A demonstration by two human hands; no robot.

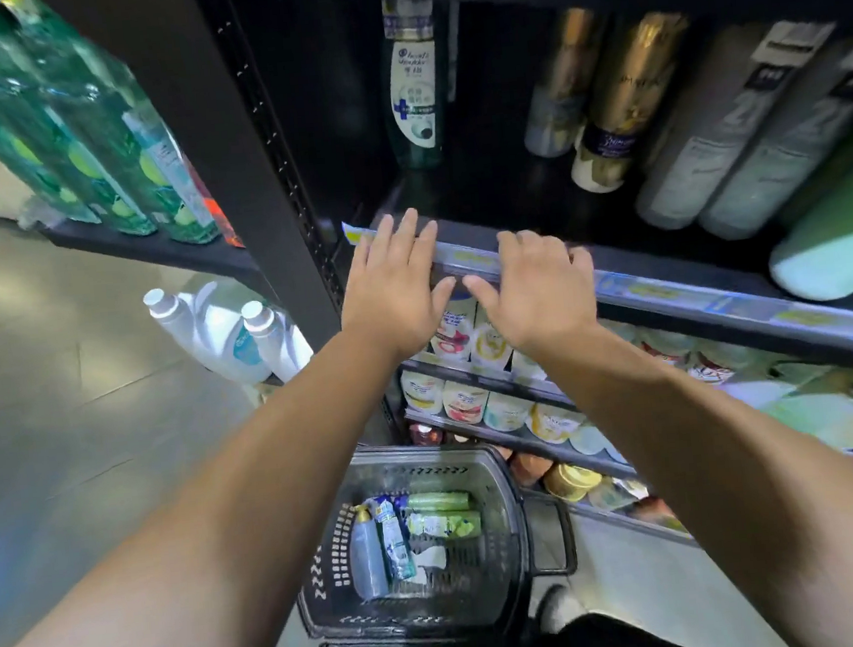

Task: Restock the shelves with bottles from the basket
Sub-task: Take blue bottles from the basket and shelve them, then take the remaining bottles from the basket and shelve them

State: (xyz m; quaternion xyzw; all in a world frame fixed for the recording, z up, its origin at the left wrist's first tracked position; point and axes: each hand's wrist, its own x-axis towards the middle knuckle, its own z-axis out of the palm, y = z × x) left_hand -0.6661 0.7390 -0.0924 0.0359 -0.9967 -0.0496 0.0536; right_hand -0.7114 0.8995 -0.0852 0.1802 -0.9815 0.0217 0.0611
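Lying on their sides in the dark grey slotted plastic basket (326,554) on the floor are the bottles to shelve: a grey-blue bottle with a yellow cap (367,555), a clear bottle with a blue label (394,542) just beside it, and two pale green bottles (441,513) across the far end. Both arms reach forward above the basket. The left hand (395,284) is flat, palm down, fingers straight and spread, at the front rail of the black metal shelf (669,291). The right hand (540,287) sits just beside it, fingers bent loosely over the rail; neither holds anything. On that shelf a dark green shampoo bottle with a white label (413,82) stands upright at the back left, with gold-topped bottles (621,100) and grey-white bottles (708,144) further right.
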